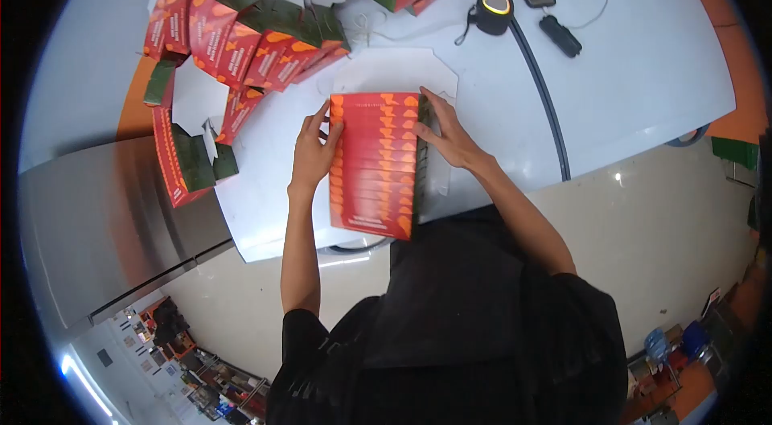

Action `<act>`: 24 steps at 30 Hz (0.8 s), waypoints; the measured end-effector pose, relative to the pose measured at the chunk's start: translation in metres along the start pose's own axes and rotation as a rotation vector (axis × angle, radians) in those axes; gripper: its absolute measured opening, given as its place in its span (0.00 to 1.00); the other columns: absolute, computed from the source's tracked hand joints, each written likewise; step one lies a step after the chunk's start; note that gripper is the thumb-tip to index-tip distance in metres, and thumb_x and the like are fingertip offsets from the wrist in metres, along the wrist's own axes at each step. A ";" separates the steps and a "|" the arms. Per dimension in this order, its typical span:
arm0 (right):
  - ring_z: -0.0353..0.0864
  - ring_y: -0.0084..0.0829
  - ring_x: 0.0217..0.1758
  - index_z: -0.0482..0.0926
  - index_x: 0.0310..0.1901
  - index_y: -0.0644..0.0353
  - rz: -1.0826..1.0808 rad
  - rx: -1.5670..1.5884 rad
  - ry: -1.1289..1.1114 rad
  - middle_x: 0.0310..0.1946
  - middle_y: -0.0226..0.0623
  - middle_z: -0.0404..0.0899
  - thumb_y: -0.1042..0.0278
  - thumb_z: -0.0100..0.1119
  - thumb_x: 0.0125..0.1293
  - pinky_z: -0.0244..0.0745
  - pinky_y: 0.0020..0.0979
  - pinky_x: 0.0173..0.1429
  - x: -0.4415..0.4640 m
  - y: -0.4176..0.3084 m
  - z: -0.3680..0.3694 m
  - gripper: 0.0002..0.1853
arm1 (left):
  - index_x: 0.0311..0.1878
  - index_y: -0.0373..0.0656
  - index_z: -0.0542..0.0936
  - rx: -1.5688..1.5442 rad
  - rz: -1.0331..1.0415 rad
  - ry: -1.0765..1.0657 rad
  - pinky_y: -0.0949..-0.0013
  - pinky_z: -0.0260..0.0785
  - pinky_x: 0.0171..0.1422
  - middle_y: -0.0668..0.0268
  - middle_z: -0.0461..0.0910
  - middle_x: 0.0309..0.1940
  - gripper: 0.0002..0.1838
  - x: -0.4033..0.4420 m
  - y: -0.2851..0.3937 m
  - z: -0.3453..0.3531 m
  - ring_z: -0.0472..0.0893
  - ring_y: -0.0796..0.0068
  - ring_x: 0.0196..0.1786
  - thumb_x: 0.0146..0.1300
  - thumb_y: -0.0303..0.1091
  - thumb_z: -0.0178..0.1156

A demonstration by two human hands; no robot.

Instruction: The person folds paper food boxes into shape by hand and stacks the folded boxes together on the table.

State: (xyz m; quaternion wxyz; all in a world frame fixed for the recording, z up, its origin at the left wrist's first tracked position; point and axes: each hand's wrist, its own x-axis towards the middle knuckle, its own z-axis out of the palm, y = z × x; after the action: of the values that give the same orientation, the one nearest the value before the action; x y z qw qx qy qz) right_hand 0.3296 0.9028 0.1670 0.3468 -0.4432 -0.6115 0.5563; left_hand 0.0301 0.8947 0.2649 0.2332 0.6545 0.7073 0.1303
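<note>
Head view: looking down at a red stack (358,160) over the table (643,87), right up against the shirt (458,312); lifted or resting, can't tell.
Left hand (315,143): curled round the left edge, near the far corner.
Right hand (446,135): gripping opposite, thumb on the edge, fingers at the far corner.
Near end: no hand on it, about at the table edge; could tip or sag if pulled closer.
Layers: apparently overlapped like shingles; liable to slide out of line from an uneven squeeze.
Boxes (209,31): piled up left, kinda leaning; could topple from a stray bump.
</note>
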 end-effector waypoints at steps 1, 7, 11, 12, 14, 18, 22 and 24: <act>0.51 0.55 0.87 0.57 0.82 0.63 0.007 0.013 0.013 0.81 0.59 0.56 0.43 0.63 0.77 0.50 0.49 0.87 0.008 0.002 -0.001 0.44 | 0.81 0.42 0.68 -0.059 0.030 0.009 0.57 0.72 0.66 0.52 0.78 0.66 0.30 0.007 -0.012 -0.005 0.80 0.52 0.62 0.81 0.43 0.54; 0.61 0.46 0.82 0.59 0.80 0.61 -0.038 0.295 0.077 0.78 0.50 0.63 0.51 0.59 0.79 0.54 0.44 0.85 0.023 0.009 0.024 0.37 | 0.64 0.38 0.76 -0.761 0.293 0.021 0.69 0.70 0.63 0.64 0.80 0.55 0.17 0.051 -0.069 0.050 0.78 0.75 0.53 0.84 0.39 0.51; 0.64 0.43 0.80 0.60 0.78 0.63 -0.027 0.395 0.213 0.74 0.48 0.66 0.55 0.57 0.80 0.57 0.42 0.83 0.018 0.014 0.043 0.33 | 0.52 0.41 0.75 -1.122 0.209 -0.131 0.73 0.68 0.59 0.72 0.75 0.43 0.12 0.058 -0.080 0.070 0.73 0.83 0.50 0.86 0.39 0.47; 0.64 0.44 0.79 0.59 0.78 0.63 -0.047 0.354 0.235 0.74 0.49 0.65 0.53 0.56 0.80 0.58 0.43 0.83 0.018 0.020 0.045 0.34 | 0.51 0.42 0.74 -1.121 0.204 -0.145 0.74 0.67 0.57 0.73 0.74 0.42 0.11 0.056 -0.078 0.069 0.72 0.84 0.48 0.86 0.39 0.47; 0.64 0.45 0.80 0.59 0.78 0.63 -0.055 0.247 0.286 0.74 0.50 0.64 0.53 0.55 0.80 0.58 0.44 0.83 0.019 0.025 0.047 0.33 | 0.48 0.42 0.73 -1.109 0.207 -0.177 0.76 0.66 0.54 0.75 0.71 0.39 0.11 0.058 -0.075 0.064 0.70 0.86 0.46 0.86 0.38 0.48; 0.63 0.45 0.80 0.60 0.77 0.64 0.004 0.216 0.273 0.76 0.49 0.63 0.57 0.57 0.79 0.59 0.46 0.82 0.015 0.006 0.041 0.33 | 0.58 0.39 0.75 -0.907 0.314 -0.107 0.68 0.65 0.69 0.64 0.76 0.52 0.13 0.069 -0.089 0.069 0.74 0.73 0.59 0.84 0.39 0.51; 0.67 0.46 0.78 0.66 0.74 0.65 -0.301 -0.311 0.358 0.73 0.48 0.69 0.68 0.64 0.72 0.62 0.46 0.81 0.064 -0.043 -0.020 0.32 | 0.74 0.39 0.71 -0.725 0.253 0.226 0.53 0.53 0.84 0.49 0.67 0.74 0.28 0.045 -0.053 0.036 0.62 0.51 0.79 0.77 0.42 0.61; 0.71 0.54 0.73 0.71 0.70 0.64 -0.577 -0.729 0.442 0.67 0.52 0.75 0.82 0.63 0.58 0.65 0.47 0.78 0.115 -0.095 -0.064 0.35 | 0.79 0.42 0.68 -0.545 0.198 0.333 0.41 0.45 0.87 0.47 0.60 0.81 0.37 0.012 -0.027 0.023 0.54 0.42 0.84 0.73 0.47 0.66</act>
State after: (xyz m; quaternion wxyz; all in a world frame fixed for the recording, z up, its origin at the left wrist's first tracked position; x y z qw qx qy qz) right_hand 0.3308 1.0345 0.2617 0.4301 -0.4555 -0.7751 0.0818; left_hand 0.0183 0.9006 0.2302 0.2670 0.6032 0.6079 0.4420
